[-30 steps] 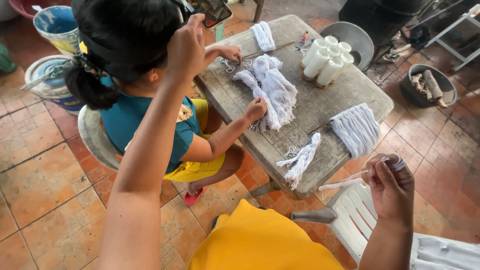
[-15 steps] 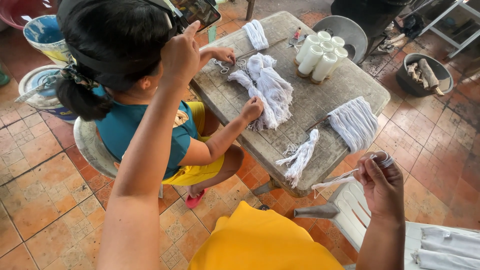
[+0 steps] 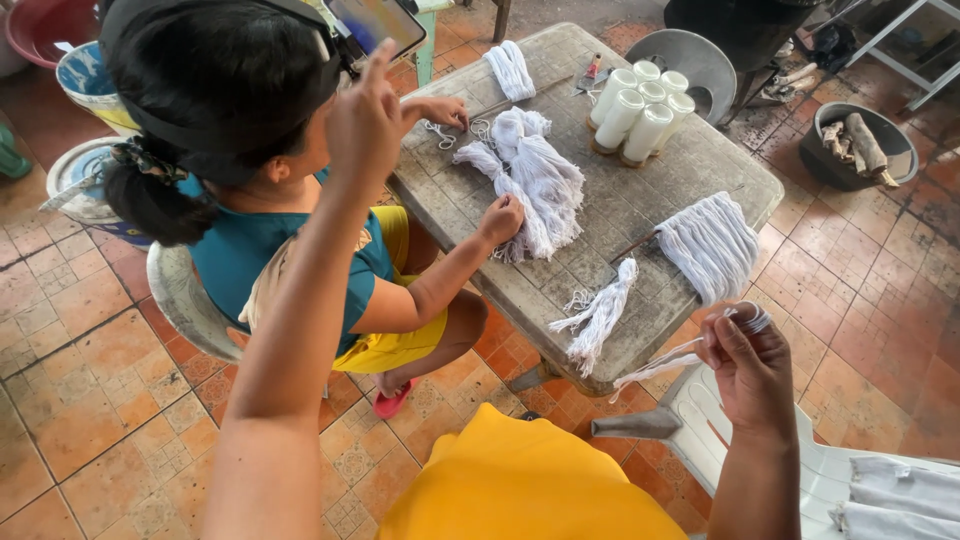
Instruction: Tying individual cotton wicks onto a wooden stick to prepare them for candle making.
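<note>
My right hand (image 3: 752, 372) pinches a thin bunch of white strings (image 3: 672, 360), looped at my fingertips, its loose ends trailing limp toward the tabletop's (image 3: 640, 195) near corner. My left hand (image 3: 368, 112) is raised, fingers loosely curled, index fingertip touching a phone (image 3: 375, 22) mounted on a seated person's head (image 3: 215, 80)

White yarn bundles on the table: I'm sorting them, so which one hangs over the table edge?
The small white yarn tassel nearest the right hand; its fringe droops past the grey table edge.
</note>
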